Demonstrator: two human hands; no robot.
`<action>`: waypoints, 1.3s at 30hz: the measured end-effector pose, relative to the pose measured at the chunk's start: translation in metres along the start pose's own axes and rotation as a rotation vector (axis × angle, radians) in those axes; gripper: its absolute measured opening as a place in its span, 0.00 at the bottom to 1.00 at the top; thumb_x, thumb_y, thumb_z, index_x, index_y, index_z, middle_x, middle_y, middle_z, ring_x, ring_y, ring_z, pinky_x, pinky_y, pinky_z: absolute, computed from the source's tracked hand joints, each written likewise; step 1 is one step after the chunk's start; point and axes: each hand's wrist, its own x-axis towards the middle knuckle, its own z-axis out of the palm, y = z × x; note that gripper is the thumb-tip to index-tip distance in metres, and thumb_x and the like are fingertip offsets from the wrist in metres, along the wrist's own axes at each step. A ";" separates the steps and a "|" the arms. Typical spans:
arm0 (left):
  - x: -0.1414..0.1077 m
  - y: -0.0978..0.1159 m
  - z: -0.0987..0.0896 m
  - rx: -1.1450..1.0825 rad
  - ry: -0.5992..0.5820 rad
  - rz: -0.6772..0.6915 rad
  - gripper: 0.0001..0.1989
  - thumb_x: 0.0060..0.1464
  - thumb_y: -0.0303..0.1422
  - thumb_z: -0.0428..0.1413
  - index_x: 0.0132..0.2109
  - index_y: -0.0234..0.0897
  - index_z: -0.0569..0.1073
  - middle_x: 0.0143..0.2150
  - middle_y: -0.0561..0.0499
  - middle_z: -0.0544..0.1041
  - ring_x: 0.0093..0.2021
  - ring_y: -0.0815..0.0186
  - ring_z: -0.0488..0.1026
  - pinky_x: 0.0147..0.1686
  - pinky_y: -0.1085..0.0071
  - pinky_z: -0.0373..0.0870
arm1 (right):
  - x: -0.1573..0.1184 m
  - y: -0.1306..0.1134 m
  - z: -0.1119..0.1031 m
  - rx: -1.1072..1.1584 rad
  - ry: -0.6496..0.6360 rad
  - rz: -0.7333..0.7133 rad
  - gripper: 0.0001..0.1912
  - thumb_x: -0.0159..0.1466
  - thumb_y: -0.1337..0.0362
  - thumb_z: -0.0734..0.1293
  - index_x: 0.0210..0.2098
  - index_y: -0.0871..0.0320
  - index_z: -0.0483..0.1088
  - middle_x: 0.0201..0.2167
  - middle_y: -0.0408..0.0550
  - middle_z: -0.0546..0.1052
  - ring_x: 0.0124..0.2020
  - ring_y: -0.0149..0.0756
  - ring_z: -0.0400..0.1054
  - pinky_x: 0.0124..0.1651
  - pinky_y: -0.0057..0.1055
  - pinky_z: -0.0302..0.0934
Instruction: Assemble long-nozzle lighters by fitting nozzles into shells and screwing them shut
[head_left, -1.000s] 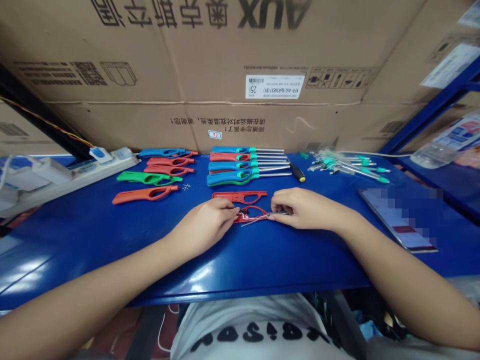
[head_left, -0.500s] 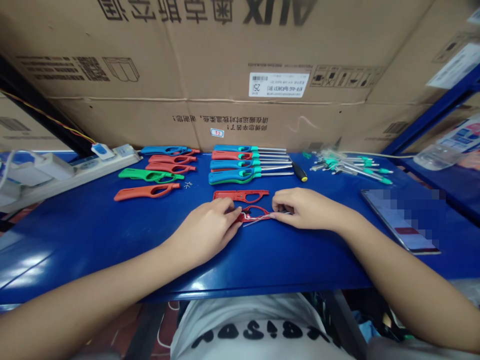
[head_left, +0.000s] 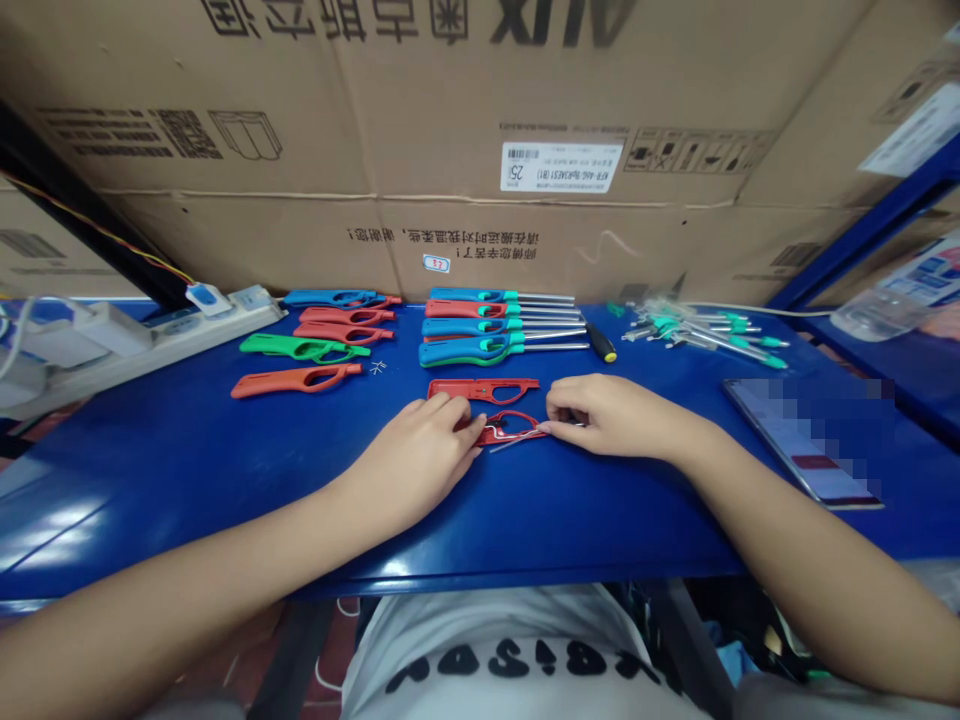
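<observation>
My left hand (head_left: 424,445) is closed on the left part of an open red lighter casing half (head_left: 517,414), its thumb and fingers covering that end. A white wire runs inside the half, and a thin clear tube (head_left: 514,442) slants across its lower edge. With thumb and index finger together, my right hand (head_left: 611,415) pinches the thin tube or wire at the casing's right end; the fingers hide exactly which. Just behind lies the matching red casing half (head_left: 465,387), inner side up, close to my left fingers.
Lighter casings (head_left: 296,382) lie at left beside small screws (head_left: 378,368). Assembled lighters (head_left: 465,351) and a screwdriver (head_left: 600,343) are behind. Metal lighter nozzles (head_left: 705,328), a phone (head_left: 806,440) and a bottle (head_left: 877,312) sit right. A power strip (head_left: 161,342) stands left; cardboard (head_left: 285,235) walls the back.
Both hands keep almost the same pose on the red casing half. My left fingers have shifted very slightly, and the whole view has moved a few pixels.
</observation>
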 end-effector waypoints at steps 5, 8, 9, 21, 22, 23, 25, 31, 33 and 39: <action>0.001 -0.008 0.004 -0.201 0.048 0.013 0.14 0.67 0.32 0.54 0.56 0.37 0.77 0.47 0.44 0.76 0.50 0.56 0.72 0.51 0.57 0.71 | 0.003 -0.001 0.011 0.051 0.205 -0.074 0.09 0.70 0.60 0.64 0.42 0.58 0.75 0.41 0.49 0.75 0.37 0.34 0.70 0.39 0.30 0.61; 0.004 -0.014 0.012 -0.347 0.081 0.041 0.15 0.65 0.32 0.57 0.57 0.36 0.76 0.47 0.45 0.76 0.49 0.58 0.73 0.51 0.59 0.71 | 0.005 -0.003 0.019 0.078 0.237 -0.101 0.09 0.69 0.60 0.66 0.44 0.56 0.76 0.44 0.49 0.76 0.41 0.35 0.72 0.43 0.31 0.64; 0.005 -0.015 0.015 -0.389 0.091 0.053 0.15 0.65 0.32 0.57 0.57 0.35 0.76 0.47 0.45 0.76 0.48 0.58 0.73 0.51 0.60 0.71 | 0.006 -0.004 0.021 0.083 0.221 -0.103 0.08 0.68 0.60 0.67 0.44 0.55 0.76 0.45 0.49 0.76 0.42 0.36 0.73 0.44 0.31 0.64; 0.008 -0.010 0.022 -0.499 0.140 0.100 0.13 0.64 0.31 0.58 0.54 0.35 0.77 0.42 0.46 0.74 0.43 0.61 0.72 0.45 0.64 0.72 | 0.017 -0.006 0.034 0.171 0.229 -0.167 0.08 0.68 0.68 0.67 0.32 0.58 0.75 0.33 0.47 0.77 0.34 0.33 0.72 0.38 0.29 0.63; 0.008 -0.010 0.022 -0.479 0.133 0.106 0.14 0.65 0.31 0.57 0.55 0.36 0.76 0.42 0.46 0.73 0.42 0.61 0.71 0.45 0.64 0.72 | 0.017 -0.006 0.033 0.177 0.218 -0.155 0.08 0.68 0.68 0.67 0.32 0.58 0.76 0.34 0.47 0.78 0.35 0.34 0.72 0.39 0.30 0.63; 0.007 -0.010 0.021 -0.459 0.128 0.116 0.14 0.65 0.31 0.56 0.56 0.37 0.76 0.42 0.46 0.72 0.42 0.61 0.71 0.45 0.63 0.71 | 0.016 -0.007 0.032 0.178 0.203 -0.144 0.08 0.68 0.68 0.67 0.33 0.58 0.76 0.35 0.47 0.78 0.36 0.34 0.73 0.40 0.30 0.63; 0.007 -0.009 0.021 -0.426 0.128 0.132 0.16 0.66 0.32 0.54 0.59 0.38 0.75 0.42 0.46 0.72 0.43 0.60 0.70 0.46 0.62 0.71 | 0.013 -0.008 0.026 0.173 0.187 -0.125 0.07 0.69 0.67 0.66 0.37 0.57 0.77 0.39 0.48 0.79 0.39 0.35 0.73 0.42 0.31 0.63; 0.006 -0.013 0.016 -0.386 0.097 0.118 0.13 0.67 0.31 0.54 0.55 0.38 0.77 0.44 0.45 0.72 0.44 0.60 0.71 0.47 0.61 0.72 | 0.001 -0.012 0.007 0.158 0.108 -0.097 0.08 0.65 0.62 0.70 0.43 0.56 0.71 0.42 0.47 0.75 0.35 0.33 0.68 0.35 0.28 0.59; 0.006 -0.015 0.014 -0.373 0.091 0.103 0.13 0.66 0.31 0.54 0.54 0.38 0.78 0.44 0.44 0.73 0.44 0.59 0.72 0.47 0.60 0.72 | 0.001 -0.012 0.007 0.113 0.041 -0.107 0.07 0.65 0.63 0.69 0.42 0.56 0.70 0.44 0.47 0.74 0.36 0.33 0.68 0.35 0.28 0.58; 0.004 -0.021 0.013 -0.395 0.088 0.106 0.13 0.67 0.30 0.52 0.54 0.36 0.77 0.48 0.43 0.74 0.47 0.59 0.74 0.50 0.60 0.73 | 0.005 -0.009 0.016 0.104 0.037 -0.125 0.03 0.69 0.65 0.65 0.39 0.56 0.70 0.42 0.48 0.74 0.36 0.34 0.68 0.36 0.29 0.58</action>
